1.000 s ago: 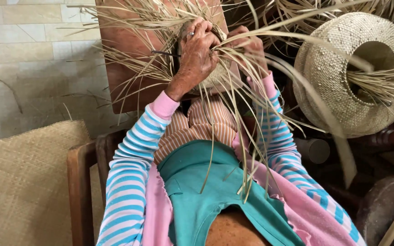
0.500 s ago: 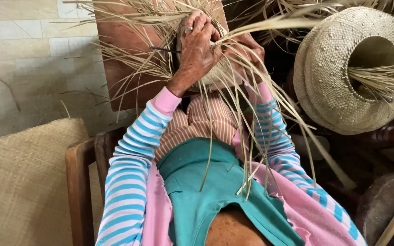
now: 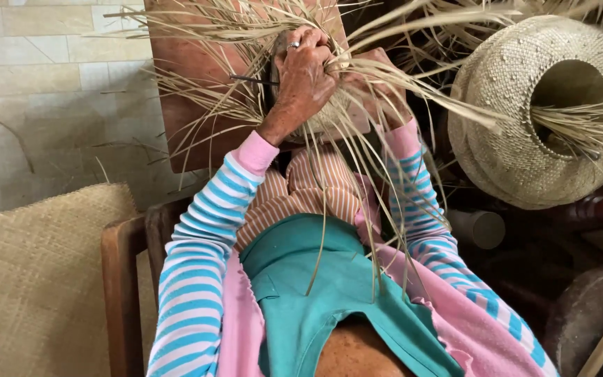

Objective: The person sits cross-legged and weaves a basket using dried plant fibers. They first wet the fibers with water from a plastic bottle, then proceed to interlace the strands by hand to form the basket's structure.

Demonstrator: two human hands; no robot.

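My left hand (image 3: 306,78), with a ring on one finger, presses down on a small round piece of straw weaving (image 3: 329,115) and pinches its strands. My right hand (image 3: 375,80) sits just beside it, half hidden under the long pale straw strands (image 3: 357,202) that fan out from the piece and hang over my lap. Its fingers are closed on some of these strands. The weaving rests on a reddish-brown wooden board (image 3: 200,84). A thin dark stick (image 3: 249,79) lies across the board by my left hand.
A woven straw hat (image 3: 518,119) with loose strands poking from its opening lies at the right. A woven mat cushion (image 3: 36,279) leans against a wooden chair arm (image 3: 120,279) at the lower left. Pale tiled floor (image 3: 50,91) is at the left; dark clutter fills the lower right.
Both hands have shifted slightly on the weaving. A long thick strand at the upper right swung upward and outward. The view has drifted a little.
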